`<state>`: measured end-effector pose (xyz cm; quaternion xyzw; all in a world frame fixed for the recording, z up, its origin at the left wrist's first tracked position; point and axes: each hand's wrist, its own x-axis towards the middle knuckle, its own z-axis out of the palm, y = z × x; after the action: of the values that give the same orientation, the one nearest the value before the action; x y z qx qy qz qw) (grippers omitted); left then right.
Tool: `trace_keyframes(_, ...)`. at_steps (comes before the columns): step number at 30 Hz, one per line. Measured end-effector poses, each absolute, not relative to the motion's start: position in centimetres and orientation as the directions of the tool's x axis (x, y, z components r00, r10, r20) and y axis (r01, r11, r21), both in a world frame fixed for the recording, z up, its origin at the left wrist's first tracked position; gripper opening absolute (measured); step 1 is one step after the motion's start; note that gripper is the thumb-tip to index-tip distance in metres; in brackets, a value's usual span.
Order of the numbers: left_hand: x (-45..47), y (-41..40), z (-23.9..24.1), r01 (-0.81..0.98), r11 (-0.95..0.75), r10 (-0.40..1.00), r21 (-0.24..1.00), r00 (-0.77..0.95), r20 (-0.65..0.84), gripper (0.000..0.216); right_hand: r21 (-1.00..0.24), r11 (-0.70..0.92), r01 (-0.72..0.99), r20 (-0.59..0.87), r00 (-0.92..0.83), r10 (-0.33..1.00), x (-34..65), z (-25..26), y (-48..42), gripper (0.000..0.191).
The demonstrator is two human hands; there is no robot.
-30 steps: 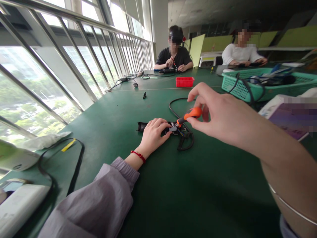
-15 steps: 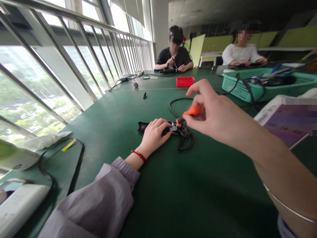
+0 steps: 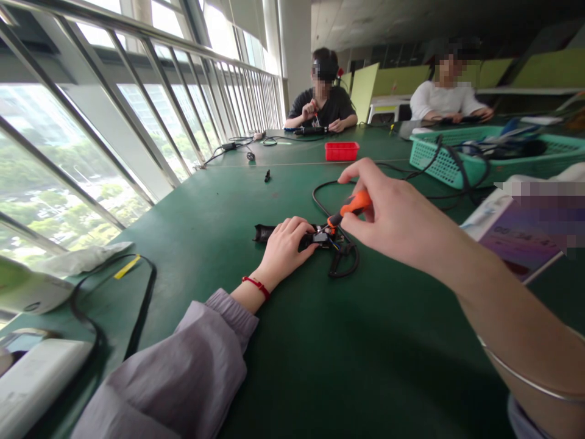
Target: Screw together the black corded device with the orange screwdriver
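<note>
On the green table lies a black corded device point(image 3: 264, 233), its inner parts and thin wires bared at the right end. My left hand point(image 3: 289, 239) is closed over its middle, thumb and fingers pinching it against the table. In my right hand point(image 3: 384, 210) is an orange-and-black screwdriver point(image 3: 357, 202), gripped by the handle between thumb and fingers. The screwdriver slants down to the left, with its tip at the bared parts; the exact contact point is too small to make out. A black power cord point(image 3: 346, 271) loops beside the device's right end.
A red tray point(image 3: 342, 151) and a small black piece point(image 3: 267, 176) lie farther back. To the right stand a teal basket point(image 3: 439, 162) of cables and a tablet-like screen point(image 3: 516, 231). A black strap point(image 3: 145, 299) is at left. Two people sit across the table.
My right hand has lowered slightly, and the screwdriver handle has turned in its fingers. The left hand and the device stay in place.
</note>
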<state>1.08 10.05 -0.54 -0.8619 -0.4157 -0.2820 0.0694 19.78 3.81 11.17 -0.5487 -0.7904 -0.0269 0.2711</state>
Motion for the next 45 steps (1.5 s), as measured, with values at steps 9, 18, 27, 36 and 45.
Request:
trace_keyframes(9, 1.00, 10.07, -0.62, 0.742, -0.659, 0.670, 0.122, 0.506, 0.543, 0.015, -0.249, 0.364, 0.897, 0.455, -0.223, 0.862, 19.71, 11.10, 3.89, 0.032)
trace_keyframes(18, 1.05, 9.94, -0.48, 0.743, -0.657, 0.670, 0.123, 0.503, 0.546, 0.014, -0.210, 0.324, 0.922, 0.451, -0.203, 0.869, 19.51, 10.95, 3.77, 0.026)
trace_keyframes(27, 1.07, 9.88, -0.44, 0.741, -0.661, 0.667, 0.115, 0.511, 0.542, 0.016, -0.182, 0.230, 0.956, 0.454, -0.126, 0.882, 19.13, 10.95, 3.58, 0.031)
trace_keyframes(36, 1.05, 9.96, -0.52, 0.743, -0.661, 0.665, 0.103, 0.516, 0.539, 0.016, -0.194, 0.236, 0.952, 0.434, -0.133, 0.891, 19.44, 11.01, 3.64, 0.031)
trace_keyframes(45, 1.06, 9.93, -0.51, 0.750, -0.653, 0.670, 0.101, 0.510, 0.539, 0.017, -0.266, 0.296, 0.917, 0.463, -0.148, 0.874, 19.30, 10.86, 3.73, 0.035)
